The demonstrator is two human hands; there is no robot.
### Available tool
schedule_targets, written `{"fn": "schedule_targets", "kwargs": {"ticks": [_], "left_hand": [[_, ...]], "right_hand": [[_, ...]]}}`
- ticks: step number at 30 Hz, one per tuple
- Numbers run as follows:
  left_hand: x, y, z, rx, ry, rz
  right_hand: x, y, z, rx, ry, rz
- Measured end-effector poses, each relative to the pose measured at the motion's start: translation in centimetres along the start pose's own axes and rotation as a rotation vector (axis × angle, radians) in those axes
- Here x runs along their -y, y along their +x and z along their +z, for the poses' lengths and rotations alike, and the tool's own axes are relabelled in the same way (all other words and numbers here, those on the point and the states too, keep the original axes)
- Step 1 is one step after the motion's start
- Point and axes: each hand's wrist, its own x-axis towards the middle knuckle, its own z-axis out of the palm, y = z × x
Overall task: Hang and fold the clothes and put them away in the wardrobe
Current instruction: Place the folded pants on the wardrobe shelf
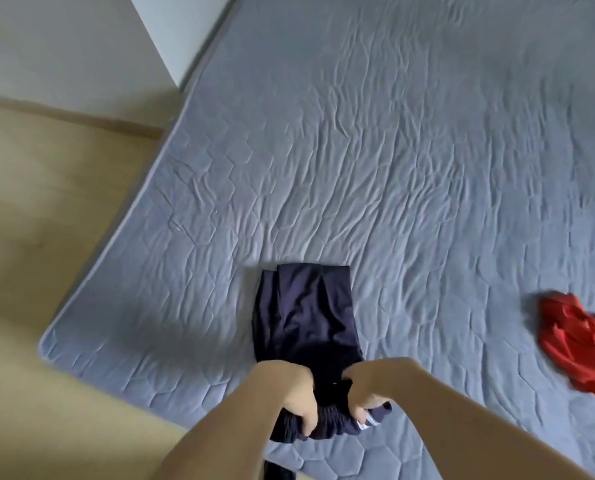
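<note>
A dark navy garment lies folded lengthwise on the grey-blue quilted mattress, its far end flat and its near end bunched up. My left hand grips the bunched near end on the left side. My right hand grips the same end on the right, fingers curled into the cloth next to a small white label. A crumpled red garment lies apart at the right edge of the mattress.
The mattress sits on a pale wooden floor that runs along its left and near sides. A white wall and a white panel stand beyond the mattress's far left corner.
</note>
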Motion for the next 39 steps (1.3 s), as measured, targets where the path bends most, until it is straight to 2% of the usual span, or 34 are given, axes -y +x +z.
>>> {"fn": "schedule_targets", "kwargs": {"ticks": [4,9,15,18,21,25,28,31,34,39], "left_hand": [[0.3,-1.6,-2.7,-0.065,-0.032,0.014],[2.3,-1.5,-8.6,-0.318,-0.244,0.08],[6.2,4.7,-11.4,-0.574,-0.766,0.113],[7.6,9.5,-10.6,-0.67,-0.953,-0.055],[8.2,15.0,-8.9,-0.59,-1.237,-0.117],[7.6,18.1,-7.6,-0.529,-1.453,0.011],[7.3,18.5,-7.3,-0.499,-1.539,0.03],[7.7,17.3,-7.4,-0.406,-1.565,0.108],[8.0,14.1,-7.3,-0.324,-1.582,0.223],[6.6,4.7,-7.5,-0.44,-1.618,0.305]], "right_hand": [[-0.8,-1.3,-2.3,-0.006,0.09,0.056],[-2.0,-0.4,-7.4,-0.252,0.387,0.009],[-2.0,5.6,-10.8,-0.481,0.868,-0.02],[-2.2,10.8,-10.4,-0.541,1.027,0.045],[-2.1,15.2,-9.6,-0.555,1.224,0.178],[-2.2,18.4,-8.0,-0.566,1.244,0.281],[-3.2,19.6,-6.8,-0.534,1.439,0.159],[-3.5,17.3,-6.7,-0.355,1.638,0.003],[-3.5,13.7,-6.7,-0.258,1.662,-0.073],[-1.8,4.2,-7.7,-0.242,1.636,-0.169]]}}
